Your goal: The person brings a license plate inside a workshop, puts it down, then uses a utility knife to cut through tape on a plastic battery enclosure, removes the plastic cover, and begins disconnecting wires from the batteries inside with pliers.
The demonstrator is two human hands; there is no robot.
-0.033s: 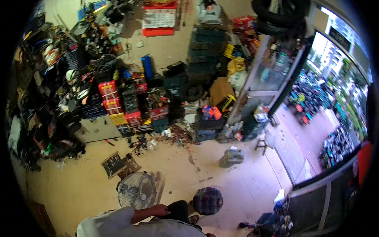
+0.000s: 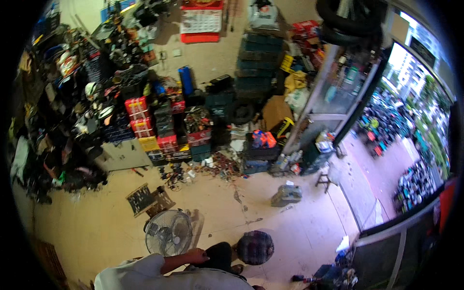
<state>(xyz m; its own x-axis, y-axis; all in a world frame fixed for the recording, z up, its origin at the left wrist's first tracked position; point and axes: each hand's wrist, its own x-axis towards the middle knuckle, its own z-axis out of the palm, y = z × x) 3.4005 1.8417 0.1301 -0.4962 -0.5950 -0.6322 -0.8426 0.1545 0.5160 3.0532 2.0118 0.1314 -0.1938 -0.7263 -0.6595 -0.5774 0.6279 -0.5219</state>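
- A round, silver wire-caged fan (image 2: pixel 168 233) stands on the pale tan floor (image 2: pixel 92 232), just beyond the person's bare left forearm (image 2: pixel 175 263).
- The left hand (image 2: pixel 197 256), right of the fan's base, rests by a dark-trousered leg (image 2: pixel 221 256), its fingers seemingly loosely curled; whether they pinch anything cannot be told.
- The right hand cannot be made out, so its state cannot be told.
- Right of the fan, near the leg, sits a round seat in dark checked cloth (image 2: pixel 255 247).
- Just beyond the fan, leftward, lies a dark, ribbed panel with a wooden frame (image 2: pixel 139 199).
- Farther out, right of the fan, stands a grey, box-shaped case (image 2: pixel 286 195).
- Well beyond the fan, leftward, red boxes with white straps (image 2: pixel 141 128) are stacked.
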